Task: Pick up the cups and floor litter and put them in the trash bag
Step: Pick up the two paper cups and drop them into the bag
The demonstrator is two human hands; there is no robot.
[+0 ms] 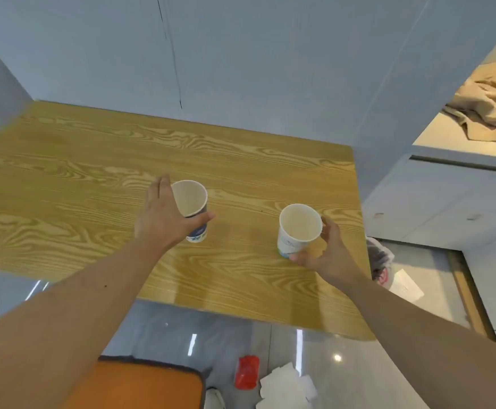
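Two white paper cups with blue print stand upright on the wooden table (pixel 93 172). My left hand (pixel 161 216) is wrapped around the left cup (pixel 189 199), thumb across its front. My right hand (pixel 326 252) curls around the right cup (pixel 298 228), with fingers behind it and the thumb at its base. Both cups look empty inside. On the grey floor below the table's near edge lie a red wrapper (pixel 246 372) and crumpled white paper (pixel 285 385). A whitish plastic bag (pixel 381 255) shows on the floor past the table's right edge.
An orange seat (pixel 140 385) sits just below me at the left. A grey wall backs the table. A white sheet of paper (pixel 406 286) lies on the floor at the right. Beige cloth (pixel 488 110) is bunched in the room beyond.
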